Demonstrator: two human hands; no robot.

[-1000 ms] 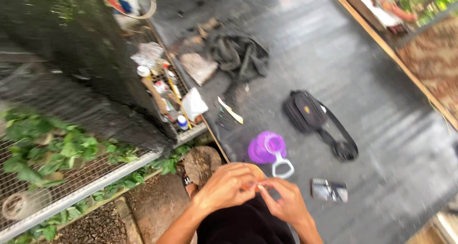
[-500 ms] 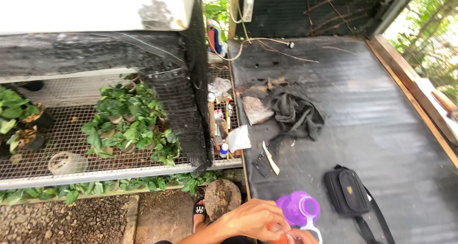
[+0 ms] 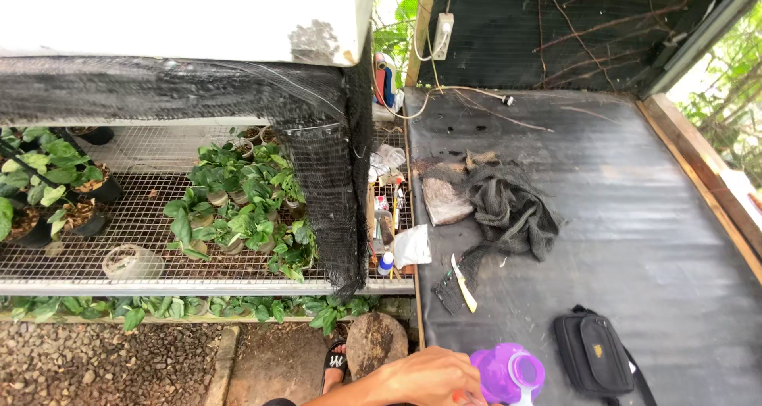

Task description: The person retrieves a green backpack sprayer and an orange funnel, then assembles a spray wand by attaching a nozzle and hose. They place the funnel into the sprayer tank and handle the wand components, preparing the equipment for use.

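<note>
Head view looks down at 1 big black ribbed mat (image 3: 635,215) on a low platform. At the near edge of the mat, the left hand (image 3: 425,377) curls beside a round purple plastic cup (image 3: 498,372) with a white ring handle. The hand touches the cup's left side, with fingers bent in a narrow curl. I cannot tell if it really holds the cup, because the picture cuts off there. The right hand is out of sight below the picture.

Just right of the cup, near the same edge, lies a small black zip bag with a strap (image 3: 595,352). Further back, near the middle of the mat, sits a crumpled dark grey cloth (image 3: 512,207), and a flat grey stone (image 3: 446,200) touches its left side. A small knife with a pale handle (image 3: 463,283) lies between the cloth and the cup.

Along the mat's left edge stands a row of little bottles and tubes (image 3: 385,223) with a white paper bag (image 3: 413,246). Left of that, small green leafy plants in pots (image 3: 242,211) sit on a wire mesh shelf (image 3: 143,239), partly under black netting (image 3: 329,176). On the ground below is a black sandal (image 3: 336,362) by a round stump (image 3: 377,342).
</note>
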